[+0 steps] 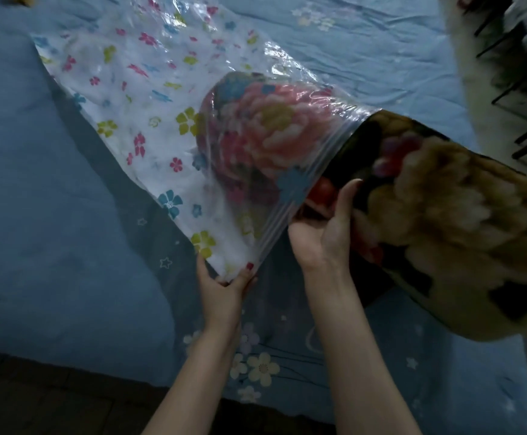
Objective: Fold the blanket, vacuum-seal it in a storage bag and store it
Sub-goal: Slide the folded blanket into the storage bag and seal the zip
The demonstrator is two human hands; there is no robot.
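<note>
A clear storage bag [136, 98] printed with small coloured flowers lies across the blue bed, its mouth toward me. A folded dark blanket [450, 215] with big pink and yellow flowers is partly inside the bag; its far end shows through the plastic, its near end sticks out to the right. My left hand [224, 288] pinches the near corner of the bag's mouth. My right hand [325, 233] holds the blanket's near edge just outside the bag's mouth, fingers against the fabric.
A blue bedsheet [52, 199] with flower and star prints covers the bed. The bed's near edge and dark floor [36, 403] lie at the bottom left. A white furry thing [475, 73] and dark wire racks [522, 89] stand at the upper right.
</note>
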